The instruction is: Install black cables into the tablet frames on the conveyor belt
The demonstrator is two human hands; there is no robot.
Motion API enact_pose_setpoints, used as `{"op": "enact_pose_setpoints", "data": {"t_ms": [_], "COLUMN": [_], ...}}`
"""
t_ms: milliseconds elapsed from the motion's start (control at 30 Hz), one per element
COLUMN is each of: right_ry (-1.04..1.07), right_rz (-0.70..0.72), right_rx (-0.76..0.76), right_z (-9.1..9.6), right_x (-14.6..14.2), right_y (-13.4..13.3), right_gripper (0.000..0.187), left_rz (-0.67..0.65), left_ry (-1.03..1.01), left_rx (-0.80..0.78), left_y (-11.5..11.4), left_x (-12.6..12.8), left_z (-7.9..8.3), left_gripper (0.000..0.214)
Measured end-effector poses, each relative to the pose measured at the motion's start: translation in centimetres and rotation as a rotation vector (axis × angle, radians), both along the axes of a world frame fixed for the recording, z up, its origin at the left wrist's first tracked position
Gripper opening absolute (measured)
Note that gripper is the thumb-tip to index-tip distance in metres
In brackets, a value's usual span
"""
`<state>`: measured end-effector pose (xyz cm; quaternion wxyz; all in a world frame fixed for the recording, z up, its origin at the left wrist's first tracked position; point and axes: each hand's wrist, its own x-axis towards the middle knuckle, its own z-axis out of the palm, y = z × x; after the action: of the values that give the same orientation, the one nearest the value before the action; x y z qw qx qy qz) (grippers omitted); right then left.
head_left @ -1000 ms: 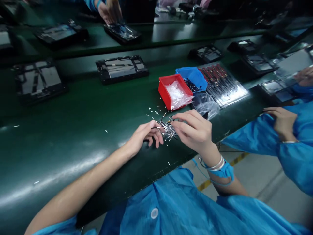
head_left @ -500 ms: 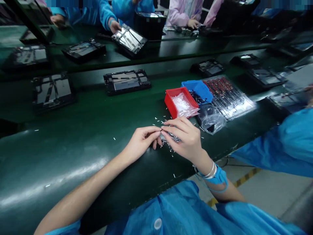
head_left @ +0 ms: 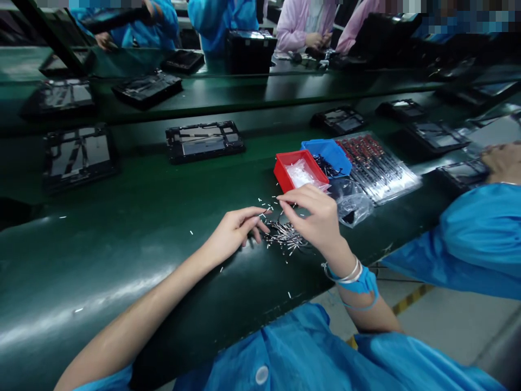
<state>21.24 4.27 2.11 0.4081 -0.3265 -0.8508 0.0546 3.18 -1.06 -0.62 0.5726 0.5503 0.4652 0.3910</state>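
Right fingertips (head_left: 286, 196) pinched, left fingers (head_left: 253, 218) loosely curled; whether either holds anything cannot be told. Heap of small silver metal pins (head_left: 286, 238) lies between the hands on the dark green conveyor belt (head_left: 122, 239), within both hands' reach, red plastic bin (head_left: 280, 176) just beyond.

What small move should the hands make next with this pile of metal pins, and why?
Probably lower the right hand to pinch a few pieces from the loose pile of metal pins. It hovers just above them, with nothing clearly held, while the left hand lies open beside the pile on the green workbench.
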Motion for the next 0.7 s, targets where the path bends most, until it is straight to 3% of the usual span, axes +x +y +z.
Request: {"op": "enact_pose_setpoints", "data": {"t_ms": [200,300,433,500,633,700], "right_ry": [0.002,-0.025,-0.040,-0.038,-0.022,-0.068], "right_rz": [0.080,0.055,-0.355,-0.430,-0.067,0.022], "right_rx": [-0.062,-0.010,0.176,0.226,0.227,0.227], "right_z": [-0.6,-0.4,-0.4,-0.7,-1.3,-1.6], "right_x": [-1.2,-0.5,1.4,1.7,-0.3,-1.6], "right_y": [-1.3,-0.3,2.7,3.2,0.6,-1.0], "right_gripper": [0.017,0.018,0.019,0.017,0.013,0.013], "left_rz": [0.020,0.049,0.140,0.172,0.179,0.173], "left_ry": [-0.005,-0.017,-0.144,-0.173,-0.169,-0.166], "left_rx": [0.050,0.030,-0.122,-0.159,-0.141,-0.117], "left_y": [-0.3,-0.2,0.3,0.4,0.4,0.3], "left_x": [0.1,0.2,0.1,0.0,0.1,0.3], "left_z": [-0.1,-0.2,-0.3,-0.4,-0.5,-0.4], "left_gripper": [0.033,0.030,0.021,0.020,0.021,0.021]}}
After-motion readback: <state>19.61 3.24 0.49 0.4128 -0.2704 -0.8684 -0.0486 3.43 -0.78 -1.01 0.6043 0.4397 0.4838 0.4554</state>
